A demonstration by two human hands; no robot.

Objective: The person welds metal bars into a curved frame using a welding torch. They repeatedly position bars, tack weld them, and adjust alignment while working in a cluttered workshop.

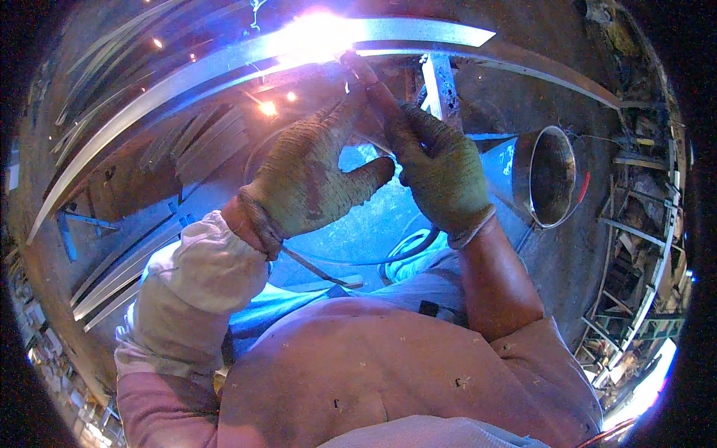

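Note:
My right hand (448, 175), in a worn work glove, is wrapped round a welding torch (379, 93). The torch slants up and left, its tip at a bright welding arc (317, 36) on a long metal bar (429, 31). My left hand (302, 179), gloved too, is just left of the torch. Its thumb points right and its fingers stretch up toward the torch tip; I cannot tell if they touch it. Glare hides the spot being welded. Sparks fly below the arc.
A metal post (441, 86) stands under the bar. To the right lies a wide round metal pipe (553, 175), its open end showing. Cable loops (411, 250) lie below my hands. Long metal strips (123, 280) are at the left, and a metal rack (635, 231) is at the far right.

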